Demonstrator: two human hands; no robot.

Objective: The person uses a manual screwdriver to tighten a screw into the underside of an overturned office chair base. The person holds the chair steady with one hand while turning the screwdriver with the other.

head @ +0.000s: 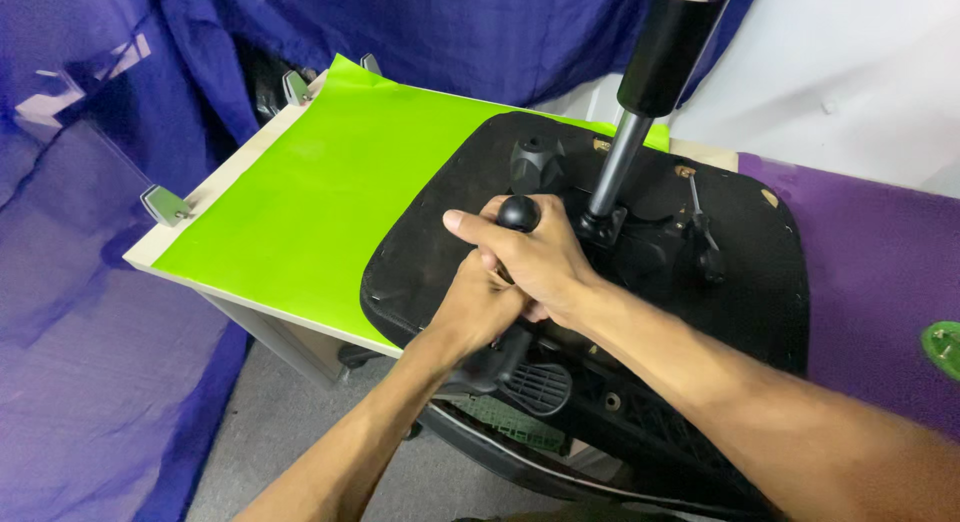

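We see a table (215,187) covered with a bright green sheet (330,192), with blue cloth (90,282) hanging around it. An upturned black office chair seat (760,282) lies across the table's near right corner, part over the green sheet, part past the edge. A black gas cylinder (655,62) with a grey rod rises from the mechanism at its middle. Our right hand (535,257) wraps its fingers closed around a black lever; the lever's round knob (518,213) pokes up just above the thumb. Our left hand (478,307) sits right beneath and against it, fingers curled shut around the same lever.
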